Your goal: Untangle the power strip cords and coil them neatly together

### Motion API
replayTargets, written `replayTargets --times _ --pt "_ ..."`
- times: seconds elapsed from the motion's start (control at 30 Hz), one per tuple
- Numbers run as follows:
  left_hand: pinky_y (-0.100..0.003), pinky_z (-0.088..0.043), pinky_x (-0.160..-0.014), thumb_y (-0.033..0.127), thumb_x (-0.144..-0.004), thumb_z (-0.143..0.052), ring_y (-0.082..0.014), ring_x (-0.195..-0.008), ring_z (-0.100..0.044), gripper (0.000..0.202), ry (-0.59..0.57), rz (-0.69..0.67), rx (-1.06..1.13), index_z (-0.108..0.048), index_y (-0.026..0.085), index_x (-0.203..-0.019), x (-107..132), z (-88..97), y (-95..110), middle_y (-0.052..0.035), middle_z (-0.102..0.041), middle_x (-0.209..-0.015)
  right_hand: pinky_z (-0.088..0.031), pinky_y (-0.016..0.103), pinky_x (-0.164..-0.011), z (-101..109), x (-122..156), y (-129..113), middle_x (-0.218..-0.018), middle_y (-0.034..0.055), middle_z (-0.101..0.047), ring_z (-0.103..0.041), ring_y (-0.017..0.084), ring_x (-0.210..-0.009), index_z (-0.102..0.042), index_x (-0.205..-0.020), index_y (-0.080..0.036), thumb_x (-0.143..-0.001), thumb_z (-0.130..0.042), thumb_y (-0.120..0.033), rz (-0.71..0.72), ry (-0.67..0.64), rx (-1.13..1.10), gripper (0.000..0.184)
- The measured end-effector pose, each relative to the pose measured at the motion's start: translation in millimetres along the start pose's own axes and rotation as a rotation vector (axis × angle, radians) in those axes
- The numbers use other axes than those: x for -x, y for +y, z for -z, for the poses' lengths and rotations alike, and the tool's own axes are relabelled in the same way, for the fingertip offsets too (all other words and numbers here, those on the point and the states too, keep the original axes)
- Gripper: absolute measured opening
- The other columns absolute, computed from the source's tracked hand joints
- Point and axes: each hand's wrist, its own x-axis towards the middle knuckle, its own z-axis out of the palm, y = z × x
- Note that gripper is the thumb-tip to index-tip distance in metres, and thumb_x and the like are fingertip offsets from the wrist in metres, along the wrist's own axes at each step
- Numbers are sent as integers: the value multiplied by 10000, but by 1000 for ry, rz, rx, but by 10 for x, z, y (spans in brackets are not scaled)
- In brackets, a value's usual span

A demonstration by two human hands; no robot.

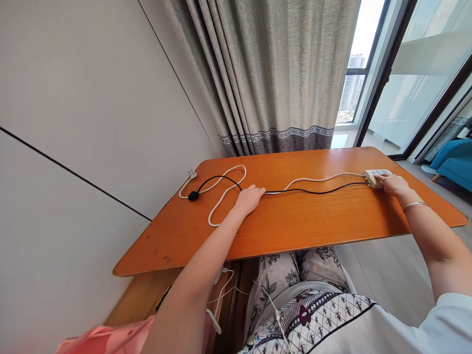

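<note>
A white power strip [372,179] lies near the right end of the orange-brown wooden table [332,221]. My right hand [394,185] is closed over its right part, the fingers on its top. A white cord [324,179] and a black cord [317,192] run leftward from the strip across the tabletop. Near the middle, my left hand [250,197] is closed around both cords, its fingers partly hidden. Left of that hand the white cord loops and ends in a white plug [192,174]. The black cord arches over to a black plug-like end [193,196].
A grey curtain [280,69] hangs behind the table, with a wall [92,123] at left. To the right are a glass door [416,64] and a blue sofa [455,162]. Under the table's front edge lie a thin white cable [221,295] and pink fabric [110,339].
</note>
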Motion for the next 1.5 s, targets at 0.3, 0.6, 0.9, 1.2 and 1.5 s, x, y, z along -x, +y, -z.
replayTargets --times 0.3,0.6,0.9,1.2,1.5 --pt "-398 -440 -839 75 -904 -378 -287 -1012 -610 360 -46 14 -73 -709 186 -989 -70 -109 -212 -142 -726 -1062 -505 472 -857 -17 -12 -30 -1379 182 -596 -610 390 -1136 -629 -1358 -223 -781 -623 -260 -11 17 10 578" --pt "-374 -471 -879 86 -887 -393 -261 -1052 -636 362 -36 24 -41 -709 207 -1014 -61 -131 -233 -105 -728 -1134 -492 476 -994 -57 26 -144 -1619 133 -319 -430 356 -1401 -373 -1534 -246 -747 -566 -138 81 26 92 817" --pt "-334 -492 -800 133 -851 -432 -254 -1046 -647 325 -109 28 -29 -700 206 -1021 0 -69 -284 -108 -717 -1110 -548 455 -901 -1 -33 -342 -1543 139 -450 -544 363 -1303 -501 -1477 -210 -771 -527 -79 132 -18 3 719" --pt "-387 -446 -906 225 -868 -476 -292 -1081 -643 530 -173 186 -178 -571 302 -1384 184 18 -693 -127 -712 -1189 -525 460 -988 11 -47 -369 -1576 122 -395 -510 336 -1354 -438 -1520 -230 -844 -485 -52 85 -60 17 701" --pt "-454 -423 -1024 330 -927 -416 -338 -1276 -532 504 -194 370 -23 -577 237 -1395 101 -184 -691 -166 -571 -1409 -545 475 -965 10 -38 -442 -1611 144 -321 -513 332 -1351 -346 -1566 -228 -872 -457 -118 55 -103 111 711"
